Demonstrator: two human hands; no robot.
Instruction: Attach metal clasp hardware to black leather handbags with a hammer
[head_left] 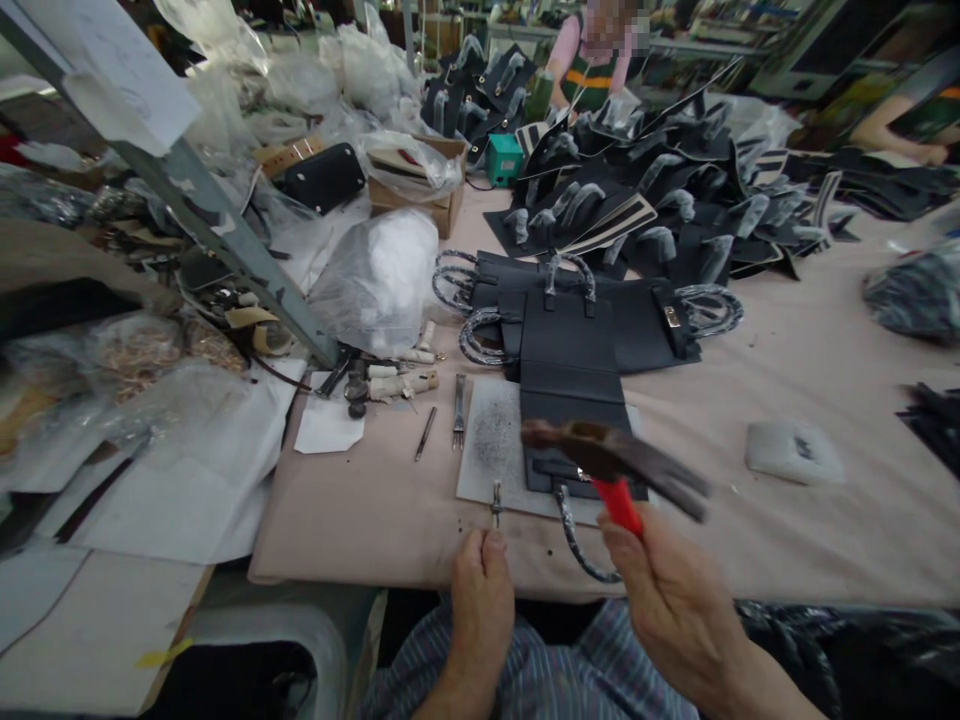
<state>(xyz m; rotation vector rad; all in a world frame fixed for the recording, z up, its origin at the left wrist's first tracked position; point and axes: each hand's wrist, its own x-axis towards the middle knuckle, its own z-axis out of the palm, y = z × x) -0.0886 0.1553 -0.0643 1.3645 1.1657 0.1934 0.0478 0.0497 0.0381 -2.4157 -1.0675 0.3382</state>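
Observation:
My left hand [482, 580] is closed near the table's front edge, pinching a slim metal punch [496, 498] whose far end lies over the white board [489, 440]. Red-handled and slightly blurred, a claw hammer [600, 445] is gripped in my right hand [671, 590]. Its head hovers in front of a black leather bag panel [568, 340], hiding part of it. The panel lies partly on the board, with a plastic-wrapped handle [574, 545] curving toward me. Left of the board lie a pronged punch [459, 412] and a thin metal rod [425, 434].
Black bag pieces [637, 190] are heaped at the back, near a teal box [505, 160]. A slanting metal post [217, 220] rises at left beside a white plastic bag [382, 275]. A wrapped white block [795, 452] sits at right. A co-worker [596, 60] is behind the heap.

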